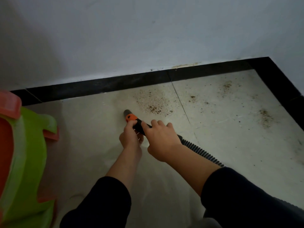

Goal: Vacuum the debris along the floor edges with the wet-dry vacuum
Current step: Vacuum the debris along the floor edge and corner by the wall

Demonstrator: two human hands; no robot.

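A black vacuum nozzle [130, 116] with an orange collar points at the pale tiled floor, its tip a short way left of a patch of brown debris [153, 102]. My left hand [130, 135] grips the nozzle just behind the orange collar. My right hand [160, 139] holds the black handle further back, where the ribbed black hose [200, 152] begins and runs off to the lower right. More debris patches lie at the right: one near the corner [227, 85] and one further right [264, 116].
A black skirting board [102, 84] runs along the grey wall and turns a corner at the right [283, 83]. A green and orange plastic object [26, 155] stands on the floor at the left edge. My dark sleeves fill the bottom.
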